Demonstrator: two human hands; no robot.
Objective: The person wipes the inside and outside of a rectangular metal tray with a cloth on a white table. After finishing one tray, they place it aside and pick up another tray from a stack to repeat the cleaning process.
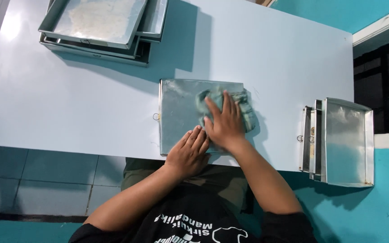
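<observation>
We see both forearms reaching forward from the bottom of the view, over the near edge of the pale blue worktop (68, 103). Our right hand (223, 123) lies palm down with its fingers spread and stretched forward, pressing flat on a crumpled grey-green cloth (245, 110); it grips nothing, it only bears down on the fabric. Our left hand (189, 153) rests just beside it, nearer to us, fingers together and slightly bent, its fingertips touching the near part of the shallow rectangular metal tray (178, 110) close to the right wrist. That hand too is flat and holds nothing.

The tray lies flat at the middle of the worktop's near edge, with a small ring on its left side. The cloth sits on the tray's right half, bunched up, its far part showing beyond the right fingertips.

Well apart, at the far left corner, stands a stack of similar metal trays (95, 27). At the right end of the worktop, another few metal trays (343, 141) overlap one another, partly overhanging the edge.
</observation>
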